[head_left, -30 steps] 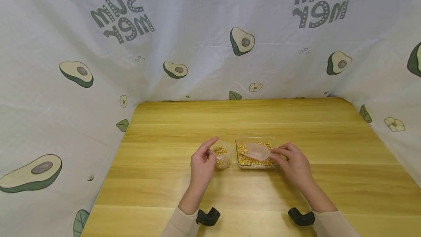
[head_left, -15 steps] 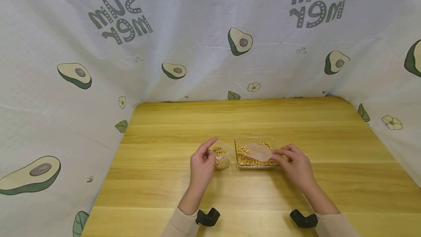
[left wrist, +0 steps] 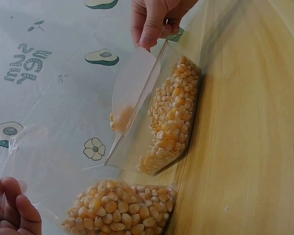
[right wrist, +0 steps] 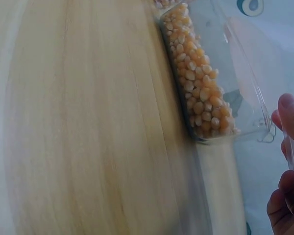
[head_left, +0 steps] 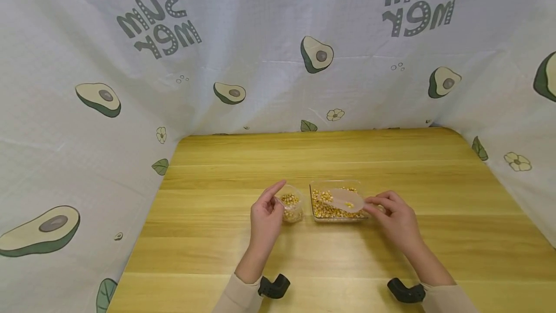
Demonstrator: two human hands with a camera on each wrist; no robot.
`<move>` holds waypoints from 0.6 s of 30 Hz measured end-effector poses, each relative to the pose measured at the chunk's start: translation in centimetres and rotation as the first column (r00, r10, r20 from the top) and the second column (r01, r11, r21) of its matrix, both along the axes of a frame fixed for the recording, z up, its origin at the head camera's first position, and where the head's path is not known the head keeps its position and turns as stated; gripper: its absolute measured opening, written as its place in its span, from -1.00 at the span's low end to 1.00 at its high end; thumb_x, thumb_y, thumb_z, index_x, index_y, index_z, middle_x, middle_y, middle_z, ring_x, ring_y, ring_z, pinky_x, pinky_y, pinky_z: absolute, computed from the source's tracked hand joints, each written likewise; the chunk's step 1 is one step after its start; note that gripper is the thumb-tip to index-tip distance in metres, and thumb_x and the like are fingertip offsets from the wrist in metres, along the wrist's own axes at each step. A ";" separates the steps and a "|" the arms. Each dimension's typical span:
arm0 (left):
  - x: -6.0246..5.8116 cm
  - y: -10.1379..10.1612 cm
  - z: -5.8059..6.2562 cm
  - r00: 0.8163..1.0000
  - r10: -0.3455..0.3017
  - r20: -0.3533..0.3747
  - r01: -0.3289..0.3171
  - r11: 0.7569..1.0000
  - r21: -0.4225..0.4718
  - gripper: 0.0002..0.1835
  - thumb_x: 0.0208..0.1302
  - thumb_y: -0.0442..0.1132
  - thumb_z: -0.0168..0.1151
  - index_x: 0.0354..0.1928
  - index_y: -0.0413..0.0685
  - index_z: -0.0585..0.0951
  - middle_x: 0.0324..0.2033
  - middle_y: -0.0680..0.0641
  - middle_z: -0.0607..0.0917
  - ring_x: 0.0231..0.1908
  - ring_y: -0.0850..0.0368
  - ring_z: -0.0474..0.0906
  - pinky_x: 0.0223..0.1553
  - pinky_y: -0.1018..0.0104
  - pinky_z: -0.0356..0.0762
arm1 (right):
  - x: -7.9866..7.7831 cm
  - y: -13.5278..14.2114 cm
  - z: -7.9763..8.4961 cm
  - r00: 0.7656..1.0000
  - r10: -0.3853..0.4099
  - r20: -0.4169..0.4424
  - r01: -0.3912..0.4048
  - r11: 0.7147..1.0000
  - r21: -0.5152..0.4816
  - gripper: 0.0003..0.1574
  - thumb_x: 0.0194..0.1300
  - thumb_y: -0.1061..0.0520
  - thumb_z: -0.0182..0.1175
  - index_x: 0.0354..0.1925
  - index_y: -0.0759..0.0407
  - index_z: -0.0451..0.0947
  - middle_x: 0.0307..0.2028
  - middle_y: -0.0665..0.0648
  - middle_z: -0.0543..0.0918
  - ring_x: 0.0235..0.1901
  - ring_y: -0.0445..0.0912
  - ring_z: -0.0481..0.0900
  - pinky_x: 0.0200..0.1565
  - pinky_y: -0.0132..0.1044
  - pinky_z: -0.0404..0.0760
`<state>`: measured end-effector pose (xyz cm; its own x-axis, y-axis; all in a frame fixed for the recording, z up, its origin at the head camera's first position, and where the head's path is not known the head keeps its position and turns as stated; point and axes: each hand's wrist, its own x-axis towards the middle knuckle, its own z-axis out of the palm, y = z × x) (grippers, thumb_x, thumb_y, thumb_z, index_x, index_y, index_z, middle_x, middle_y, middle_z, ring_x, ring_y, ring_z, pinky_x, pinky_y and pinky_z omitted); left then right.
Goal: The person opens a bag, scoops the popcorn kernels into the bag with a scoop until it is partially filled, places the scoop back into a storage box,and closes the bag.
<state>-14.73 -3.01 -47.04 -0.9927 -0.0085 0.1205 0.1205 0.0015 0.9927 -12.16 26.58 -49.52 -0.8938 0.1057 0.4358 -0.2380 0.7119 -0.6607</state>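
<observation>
In the head view, my left hand grips the mouth of a clear plastic bag partly filled with corn kernels. The bag stands on the table; in the left wrist view its loose top stretches up to the fingers. Thumb and fingers of my right hand pinch the handle of a translucent pale scoop. Over the clear rectangular container, the scoop carries a few kernels near its tip and by the handle. A bed of corn kernels fills the lower part of the container, just right of the bag.
A wooden table lies under everything. Behind and at both sides hangs a white curtain printed with avocados and flowers. Black wrist mounts sit at both cuffs.
The right hand and scoop have moved slightly right, and kernels now show on the scoop. The left hand and bag stay nearly still.
</observation>
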 end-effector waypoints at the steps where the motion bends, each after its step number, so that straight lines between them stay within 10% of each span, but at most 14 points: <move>1: 0.0 0.0 0.0 1.000 -0.001 0.003 0.001 1.000 0.000 -0.43 0.33 -0.54 -0.07 0.17 0.18 0.66 0.24 -0.06 0.59 -0.72 0.36 0.08 -0.67 0.56 0.12 | 0.0 0.0 0.1 1.000 0.000 -0.002 0.000 1.000 0.000 -0.84 0.07 0.31 0.46 -0.30 0.22 0.76 -0.33 0.03 0.56 -0.56 -0.34 0.23 -0.55 -0.48 0.26; 18: 0.1 0.1 0.2 1.000 -0.008 0.006 0.008 1.000 0.000 -0.45 0.36 -0.52 -0.07 0.18 0.17 0.65 0.29 -0.06 0.56 -0.71 0.36 0.08 -0.66 0.57 0.13 | 0.4 0.0 1.9 1.000 0.007 -0.030 -0.007 1.000 -0.006 -0.84 0.11 0.29 0.44 -0.26 0.20 0.77 -0.29 0.01 0.54 -0.58 -0.32 0.22 -0.56 -0.47 0.25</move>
<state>-14.68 -2.95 -46.82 -0.9934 -0.0005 0.1143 0.1143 0.0003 0.9934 -11.71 26.59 -47.64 -0.8809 0.1028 0.4620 -0.2627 0.7059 -0.6578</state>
